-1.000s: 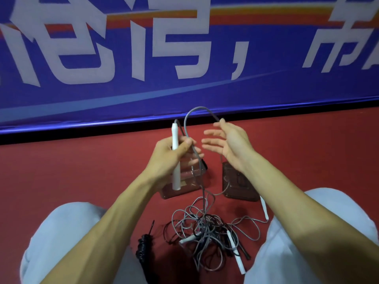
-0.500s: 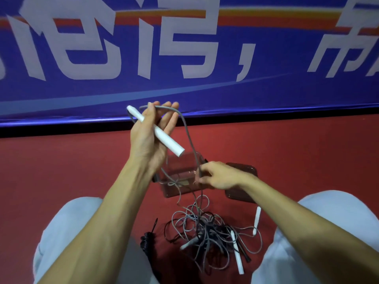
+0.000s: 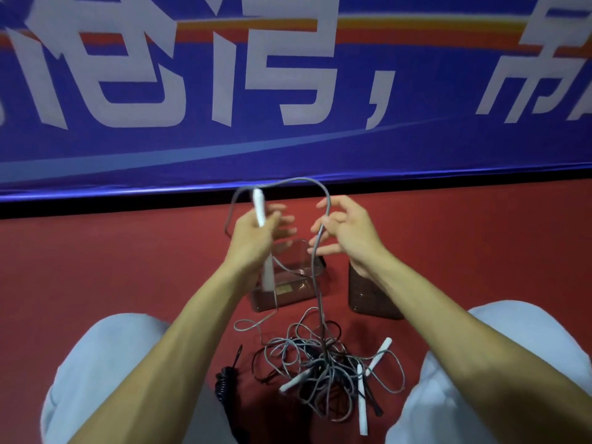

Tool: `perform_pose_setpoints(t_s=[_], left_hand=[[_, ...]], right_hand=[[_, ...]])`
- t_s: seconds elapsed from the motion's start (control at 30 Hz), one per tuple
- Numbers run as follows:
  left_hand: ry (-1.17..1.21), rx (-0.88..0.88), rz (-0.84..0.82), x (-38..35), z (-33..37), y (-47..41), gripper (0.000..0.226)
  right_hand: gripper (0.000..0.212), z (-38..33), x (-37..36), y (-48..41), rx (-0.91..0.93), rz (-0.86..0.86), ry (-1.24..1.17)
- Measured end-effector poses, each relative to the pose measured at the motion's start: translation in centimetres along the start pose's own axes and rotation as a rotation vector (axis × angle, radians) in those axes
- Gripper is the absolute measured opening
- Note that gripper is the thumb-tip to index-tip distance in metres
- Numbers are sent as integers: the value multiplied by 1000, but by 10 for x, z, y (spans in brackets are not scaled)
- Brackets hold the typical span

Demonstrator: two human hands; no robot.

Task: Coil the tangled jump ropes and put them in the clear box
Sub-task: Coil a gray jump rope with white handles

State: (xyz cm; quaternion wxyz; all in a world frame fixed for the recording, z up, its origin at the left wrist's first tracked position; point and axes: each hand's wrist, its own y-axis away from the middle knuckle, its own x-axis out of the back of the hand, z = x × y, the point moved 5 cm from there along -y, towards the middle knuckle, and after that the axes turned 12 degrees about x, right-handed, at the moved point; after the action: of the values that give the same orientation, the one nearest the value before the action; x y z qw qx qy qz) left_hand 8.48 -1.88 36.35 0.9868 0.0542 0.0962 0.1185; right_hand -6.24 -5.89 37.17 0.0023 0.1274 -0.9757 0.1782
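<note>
Your left hand [image 3: 253,238] is raised above the clear box [image 3: 282,301]. It grips one white handle [image 3: 259,206] of a grey jump rope [image 3: 299,180]. The handle stands nearly upright through the palm, its tip above the knuckles and its lower end showing below the wrist. The fingers [image 3: 283,219] beyond it are motion-blurred, so how far they curl cannot be told.

From the handle's tip the thin grey cord arches across to your right hand [image 3: 352,235], held level with the left. Its fingers [image 3: 322,205] are spread and loosely bent. The cord runs down against them with no firm pinch visible, then drops straight into the tangle [image 3: 320,370].

The tangle lies on the red floor [image 3: 128,267] between your knees [image 3: 96,363], just in front of the box. It is a loose heap of grey and darker loops, with three more white handles [image 3: 379,354] sticking out of it.

A second tinted container [image 3: 368,304] stands beside the box under your right wrist. A black spiral cord [image 3: 226,382] lies by your left knee. A blue banner [image 3: 192,152] with white characters runs along the back.
</note>
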Motion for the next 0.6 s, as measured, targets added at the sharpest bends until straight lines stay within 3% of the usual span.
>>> perform_pose_setpoints(t_s=[0.13,0.3,0.43,0.6], left_hand=[[-469,90,-275,-18,-28,4,22],[-699,107,-449,-30,-49,9,13],[-617,21,-406,-37,-46,13,21],[-284,-14,-273,-34,-28,15,15]], right_hand=[[17,-21,9,-9,64,99,-286],[17,-21,23,-16,6,273,-759],[19,-14,29,-19,-31,351,-881],[18,1,26,-14,-150,261,-603]])
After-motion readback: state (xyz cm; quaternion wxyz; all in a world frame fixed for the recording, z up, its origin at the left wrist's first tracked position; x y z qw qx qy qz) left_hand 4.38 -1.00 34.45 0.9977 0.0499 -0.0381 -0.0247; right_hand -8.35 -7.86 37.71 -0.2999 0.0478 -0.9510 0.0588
